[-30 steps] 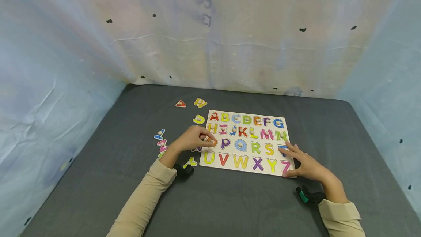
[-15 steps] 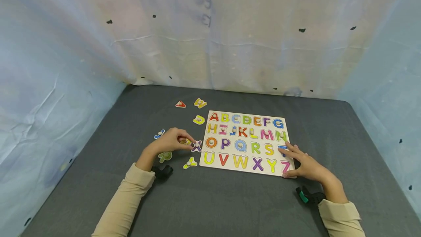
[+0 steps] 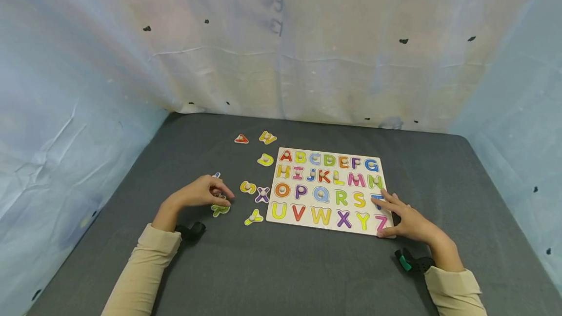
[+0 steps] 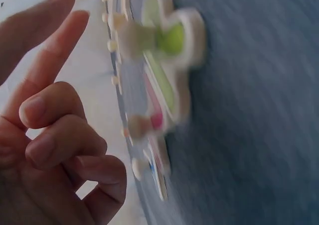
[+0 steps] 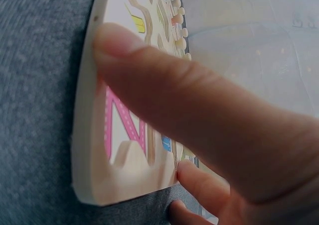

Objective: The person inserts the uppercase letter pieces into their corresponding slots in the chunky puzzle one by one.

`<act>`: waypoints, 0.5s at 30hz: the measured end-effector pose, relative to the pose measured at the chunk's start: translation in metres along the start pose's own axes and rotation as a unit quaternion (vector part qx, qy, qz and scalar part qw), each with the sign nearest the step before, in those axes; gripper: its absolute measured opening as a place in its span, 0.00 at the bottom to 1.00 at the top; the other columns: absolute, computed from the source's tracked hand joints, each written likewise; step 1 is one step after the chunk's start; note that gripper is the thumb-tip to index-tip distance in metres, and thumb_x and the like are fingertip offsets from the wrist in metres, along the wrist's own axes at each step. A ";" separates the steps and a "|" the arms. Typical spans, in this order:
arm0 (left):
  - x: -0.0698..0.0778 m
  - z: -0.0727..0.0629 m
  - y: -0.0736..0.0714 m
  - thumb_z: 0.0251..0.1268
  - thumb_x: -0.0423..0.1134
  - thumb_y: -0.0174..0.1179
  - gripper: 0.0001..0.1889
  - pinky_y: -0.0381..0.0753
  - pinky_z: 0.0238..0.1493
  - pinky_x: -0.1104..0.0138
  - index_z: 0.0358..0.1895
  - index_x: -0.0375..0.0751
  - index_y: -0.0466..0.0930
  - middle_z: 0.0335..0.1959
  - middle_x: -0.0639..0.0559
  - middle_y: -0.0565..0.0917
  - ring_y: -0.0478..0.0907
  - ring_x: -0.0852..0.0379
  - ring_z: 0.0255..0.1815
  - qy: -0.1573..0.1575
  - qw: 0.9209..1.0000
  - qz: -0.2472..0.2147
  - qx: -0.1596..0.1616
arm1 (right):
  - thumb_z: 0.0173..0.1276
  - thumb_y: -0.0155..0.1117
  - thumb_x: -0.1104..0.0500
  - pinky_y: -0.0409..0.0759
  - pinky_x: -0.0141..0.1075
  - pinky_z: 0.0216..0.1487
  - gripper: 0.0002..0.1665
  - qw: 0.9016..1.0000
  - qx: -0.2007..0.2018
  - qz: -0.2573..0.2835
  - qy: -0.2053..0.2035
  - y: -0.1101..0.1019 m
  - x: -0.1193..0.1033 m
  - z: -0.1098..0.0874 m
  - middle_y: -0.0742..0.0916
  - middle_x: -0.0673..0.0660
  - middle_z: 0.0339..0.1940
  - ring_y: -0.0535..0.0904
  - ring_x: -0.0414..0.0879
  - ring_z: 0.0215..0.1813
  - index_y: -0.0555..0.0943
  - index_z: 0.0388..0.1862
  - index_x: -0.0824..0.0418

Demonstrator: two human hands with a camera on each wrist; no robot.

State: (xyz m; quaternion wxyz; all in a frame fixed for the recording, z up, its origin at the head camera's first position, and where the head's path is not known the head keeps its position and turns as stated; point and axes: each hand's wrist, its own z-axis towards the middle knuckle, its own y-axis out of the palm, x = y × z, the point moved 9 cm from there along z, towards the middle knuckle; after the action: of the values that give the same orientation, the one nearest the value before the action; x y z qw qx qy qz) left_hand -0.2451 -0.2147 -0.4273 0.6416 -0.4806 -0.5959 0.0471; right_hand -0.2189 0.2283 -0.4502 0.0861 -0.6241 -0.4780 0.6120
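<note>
left hand point(image 3: 201, 192) parts thumb and forefinger, seemingly just above green letter r point(image 3: 220, 210); right hand point(image 3: 410, 219) rests spread on alphabet puzzle board's point(image 3: 311, 195) right edge, gray cloth point(image 3: 443, 184) stretching beyond.

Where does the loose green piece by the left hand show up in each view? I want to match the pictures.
Head: left of centre, partly under the left hand's fingers; green piece.
Left wrist: top middle, slightly blurred, right of the fingers; green piece.
Right wrist: not in it.
Shared landmark: grey tabletop, across the lower head view, right side of the left wrist view, left side of the right wrist view.
</note>
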 end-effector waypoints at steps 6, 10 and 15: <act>-0.013 -0.008 0.000 0.56 0.42 0.69 0.10 0.67 0.26 0.75 0.40 0.42 0.89 0.26 0.55 0.79 0.64 0.70 0.22 -0.016 1.000 -0.005 -0.017 | 0.50 0.77 0.53 0.34 0.78 0.61 0.53 1.000 0.002 0.000 0.000 0.000 0.001 0.000 0.51 0.76 0.76 0.38 0.82 0.73 0.63 0.72 0.65; -0.017 -0.012 0.000 0.56 0.41 0.69 0.11 0.64 0.25 0.75 0.40 0.40 0.88 0.25 0.53 0.80 0.63 0.71 0.22 -0.026 0.999 -0.006 -0.024 | 0.50 0.77 0.52 0.35 0.78 0.61 0.53 1.000 0.002 -0.003 0.001 0.000 0.002 0.001 0.51 0.76 0.76 0.38 0.82 0.73 0.63 0.72 0.65; -0.016 -0.015 -0.001 0.56 0.41 0.69 0.12 0.65 0.26 0.76 0.40 0.38 0.88 0.27 0.49 0.83 0.64 0.72 0.22 -0.030 0.999 -0.003 -0.022 | 0.50 0.77 0.52 0.35 0.78 0.61 0.53 1.000 0.002 -0.004 0.000 0.000 0.002 0.000 0.51 0.76 0.76 0.38 0.82 0.73 0.63 0.72 0.65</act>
State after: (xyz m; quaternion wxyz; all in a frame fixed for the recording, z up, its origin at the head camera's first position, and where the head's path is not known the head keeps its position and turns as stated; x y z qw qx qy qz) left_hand -0.2382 -0.2341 -0.4358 0.6129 -0.4914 -0.6171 0.0461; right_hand -0.2195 0.2294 -0.4513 0.0901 -0.6221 -0.4795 0.6123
